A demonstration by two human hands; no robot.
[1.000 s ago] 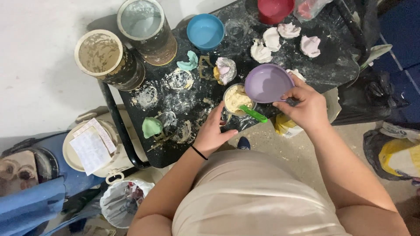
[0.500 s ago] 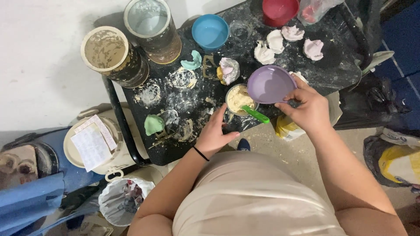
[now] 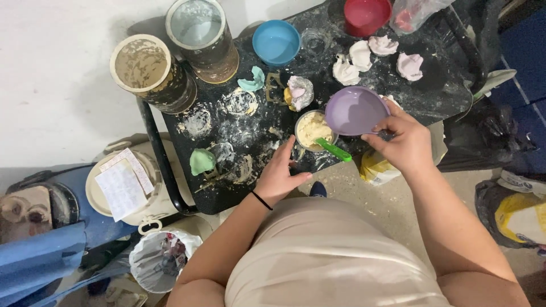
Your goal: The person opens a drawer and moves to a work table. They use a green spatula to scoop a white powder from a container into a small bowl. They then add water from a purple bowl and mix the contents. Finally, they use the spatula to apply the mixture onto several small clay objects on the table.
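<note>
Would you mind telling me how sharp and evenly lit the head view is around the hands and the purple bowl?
Head view: even, soft light without glare; the purple bowl and right hand are sharp, and so is the left hand; the black table reads dark but detailed; wide-angle bending shows towards the frame edges.

A small craft workshop for casting or moulding. The landmark is a black worktable [image 3: 432,96] smeared with white powder and dried residue. On it lie pale cast pieces [image 3: 346,71] and coloured mixing bowls [image 3: 276,41]. At its far left corner stand two crusted buckets [image 3: 151,68]. Below its left edge sit a lined waste bin [image 3: 162,258] and a lidded tub [image 3: 128,185] on a bare, dusty floor.
</note>
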